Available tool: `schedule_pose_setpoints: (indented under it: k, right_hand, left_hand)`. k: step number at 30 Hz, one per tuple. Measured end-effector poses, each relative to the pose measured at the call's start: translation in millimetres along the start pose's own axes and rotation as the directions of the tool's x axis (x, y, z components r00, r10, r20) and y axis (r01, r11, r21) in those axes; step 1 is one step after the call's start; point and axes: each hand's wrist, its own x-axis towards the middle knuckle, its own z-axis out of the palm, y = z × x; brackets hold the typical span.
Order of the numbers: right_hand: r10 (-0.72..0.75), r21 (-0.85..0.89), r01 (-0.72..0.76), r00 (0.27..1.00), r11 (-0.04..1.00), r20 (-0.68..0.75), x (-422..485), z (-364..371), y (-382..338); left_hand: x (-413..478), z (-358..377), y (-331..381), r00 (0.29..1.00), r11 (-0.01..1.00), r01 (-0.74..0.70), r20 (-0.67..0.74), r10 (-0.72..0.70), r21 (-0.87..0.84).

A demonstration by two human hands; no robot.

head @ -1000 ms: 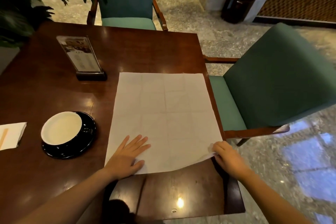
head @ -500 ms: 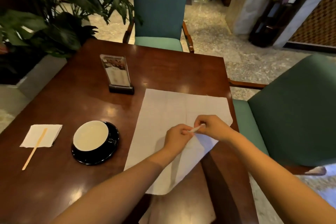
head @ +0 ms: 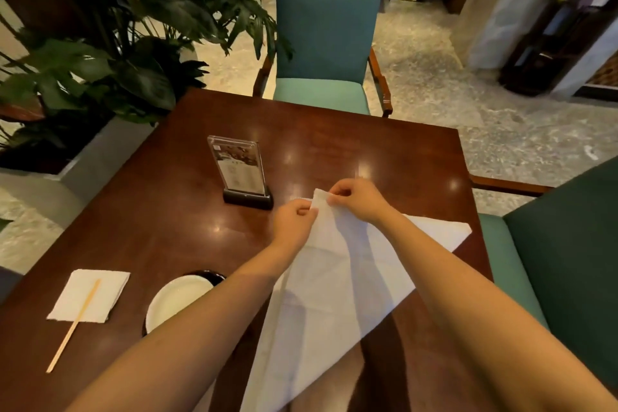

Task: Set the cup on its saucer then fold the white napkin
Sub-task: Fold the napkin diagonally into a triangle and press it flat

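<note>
The white napkin (head: 334,284) lies on the dark wooden table (head: 384,150), folded over on a diagonal into a triangle. Its far tip sits just right of the menu stand. My left hand (head: 294,221) and my right hand (head: 357,199) meet at that tip, and each pinches the cloth there. The cup (head: 177,298), white inside, stands on its black saucer (head: 214,276) at the near left; my left forearm covers part of both.
A clear menu stand (head: 239,169) on a black base stands mid-table. A small paper napkin (head: 90,294) with a wooden stirrer (head: 73,326) lies near left. Green chairs stand at the far side (head: 327,33) and at the right (head: 561,264). A potted plant (head: 110,43) fills the left.
The napkin lay spread flat with my hands at its near edge. My hands carried a near corner across to the far left corner, so the cloth now lies as a triangle.
</note>
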Motion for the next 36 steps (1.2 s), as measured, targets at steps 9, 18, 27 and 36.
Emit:
schedule_pose_setpoints:
  k: [9,18,27,36]
  right_hand:
    - [0.135,0.003,-0.135,0.990,0.991,0.034,77,48,18]
    - [0.134,-0.133,-0.128,0.990,0.983,0.037,109,86,43]
    - [0.125,-0.250,-0.072,0.971,0.966,0.205,117,86,44]
    - [0.062,-0.063,-0.046,0.961,0.997,0.271,109,54,47]
  left_hand:
    - [82,7,-42,0.971,0.970,0.240,-0.021,-0.240,0.038]
    - [107,19,-75,0.977,0.953,0.209,-0.017,-0.210,0.221]
    - [105,25,-72,0.980,0.950,0.198,-0.017,-0.200,0.240]
    - [106,27,-70,0.986,0.989,0.142,0.086,-0.146,0.046]
